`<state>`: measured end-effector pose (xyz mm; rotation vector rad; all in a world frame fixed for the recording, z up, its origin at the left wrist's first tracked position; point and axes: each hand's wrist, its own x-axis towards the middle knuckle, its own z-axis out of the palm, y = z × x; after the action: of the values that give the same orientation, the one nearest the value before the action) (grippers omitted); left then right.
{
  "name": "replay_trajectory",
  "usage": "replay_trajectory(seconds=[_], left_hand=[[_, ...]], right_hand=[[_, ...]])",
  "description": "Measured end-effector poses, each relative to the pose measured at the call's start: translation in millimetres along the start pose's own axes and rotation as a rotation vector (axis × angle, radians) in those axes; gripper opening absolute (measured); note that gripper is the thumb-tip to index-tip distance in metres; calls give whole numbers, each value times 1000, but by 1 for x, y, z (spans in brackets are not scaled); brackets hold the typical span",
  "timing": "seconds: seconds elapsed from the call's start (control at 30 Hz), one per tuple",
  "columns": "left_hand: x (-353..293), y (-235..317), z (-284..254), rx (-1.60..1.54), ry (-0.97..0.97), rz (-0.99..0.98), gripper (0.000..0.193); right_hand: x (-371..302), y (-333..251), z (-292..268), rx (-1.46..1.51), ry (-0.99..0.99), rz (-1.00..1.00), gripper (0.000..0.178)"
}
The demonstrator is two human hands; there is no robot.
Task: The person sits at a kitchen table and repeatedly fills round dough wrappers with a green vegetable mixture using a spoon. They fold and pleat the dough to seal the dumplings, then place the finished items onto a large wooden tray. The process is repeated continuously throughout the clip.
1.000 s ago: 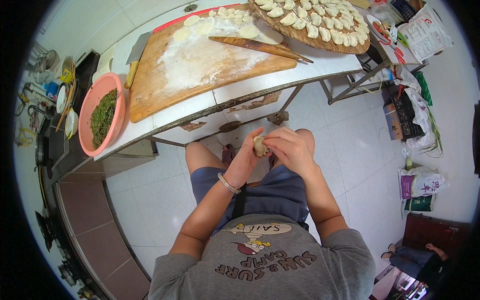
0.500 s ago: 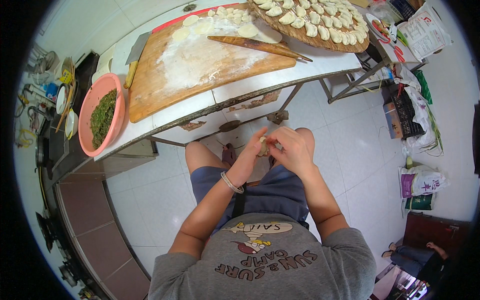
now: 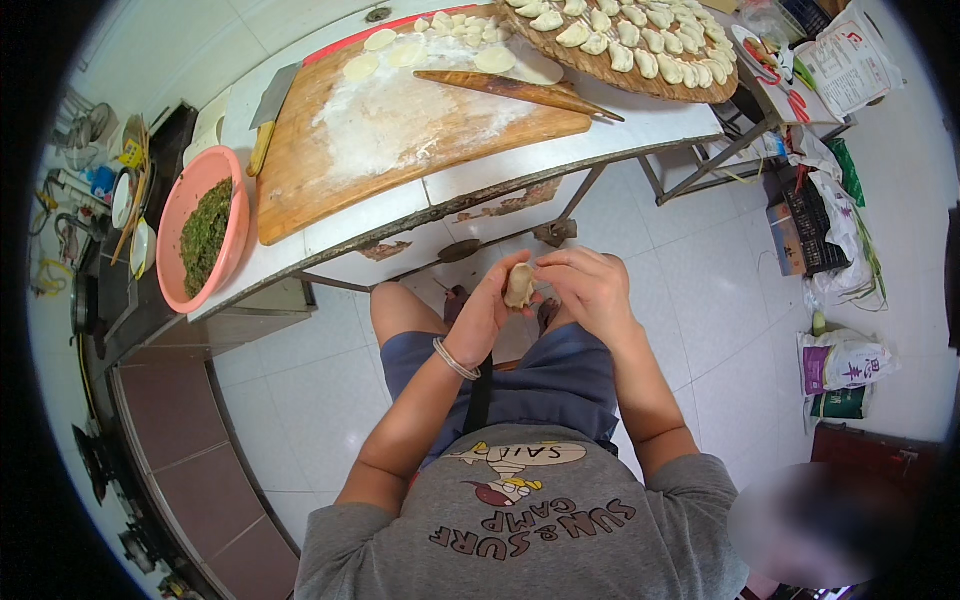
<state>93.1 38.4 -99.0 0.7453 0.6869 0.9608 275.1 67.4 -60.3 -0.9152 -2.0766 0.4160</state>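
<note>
Above my lap, my left hand (image 3: 482, 308) holds a dumpling (image 3: 519, 287) of pale dough between thumb and fingers, its upper side showing. Just to its right is my right hand (image 3: 592, 292), fingers apart and tips close to the dumpling; whether one touches it I cannot tell. In front of me lies a floured wooden board (image 3: 300, 200) with round dough wrappers (image 3: 495, 59) and small dough pieces (image 3: 470, 30). A tapered rolling pin (image 3: 515, 92) rests across it. Dark green chopped filling (image 3: 207, 236) sits in a pink bowl (image 3: 240, 225) at the left.
A cleaver (image 3: 272, 112) lies at the board's left edge. Rows of dumplings cover a round tray (image 3: 600, 72) at the back right. The table's edge (image 3: 440, 208) runs beyond my knees. Bags (image 3: 845, 362) and a black crate (image 3: 822, 235) stand right. A blurred person (image 3: 825, 525) is at lower right.
My right fingers have loosened from the dumpling and spread a little to the right. The dumpling now shows more fully in my left hand. At lower right the person has come closer.
</note>
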Motion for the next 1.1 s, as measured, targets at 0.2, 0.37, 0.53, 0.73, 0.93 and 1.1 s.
replay_trajectory(seconds=[0.2,0.37,0.53,0.73,0.93,1.1], left_hand=[[0,1,2,-46,-34,-17,56],[0,-5,1,62,-6,-38,52],[1,-6,1,115,-17,-64,54],[3,-4,-3,106,12,-104,57],[1,7,1,-2,-28,-92,54],[1,14,4,28,-99,-92,62]], right_hand=[[1,2,-1,13,-37,-21,20],[2,3,2,43,-47,-20,18],[-1,3,5,51,-91,46,17],[0,-4,2,-12,-58,50,18],[6,6,-3,-26,-21,-83,16],[7,10,-1,47,-58,-105,17]])
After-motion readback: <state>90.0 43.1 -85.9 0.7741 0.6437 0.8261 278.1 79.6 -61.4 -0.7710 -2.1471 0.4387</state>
